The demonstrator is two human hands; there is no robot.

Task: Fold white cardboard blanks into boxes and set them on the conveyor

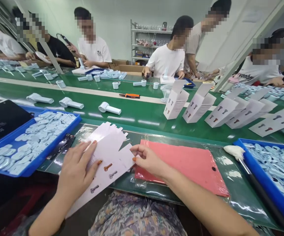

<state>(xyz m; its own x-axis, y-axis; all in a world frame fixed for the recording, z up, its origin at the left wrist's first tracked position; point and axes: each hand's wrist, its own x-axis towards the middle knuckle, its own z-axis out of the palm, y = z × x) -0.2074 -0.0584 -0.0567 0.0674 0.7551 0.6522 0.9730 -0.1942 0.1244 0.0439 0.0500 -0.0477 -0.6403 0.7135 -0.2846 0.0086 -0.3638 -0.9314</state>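
A flat, unfolded white carton blank (107, 157) printed with small device pictures lies tilted across the near table edge. My left hand (76, 172) grips its left side, thumb on top and fingers curled over the edge. My right hand (148, 159) pinches its right flap between thumb and fingers. Under that hand lies a pink mat (188, 164).
Blue trays of pale blue parts sit at the left (31, 141) and right (272, 173). A brush (240, 155) lies by the right tray. Folded white boxes (176, 100) and white devices (109, 108) ride the green belt (142, 114). Several people work across it.
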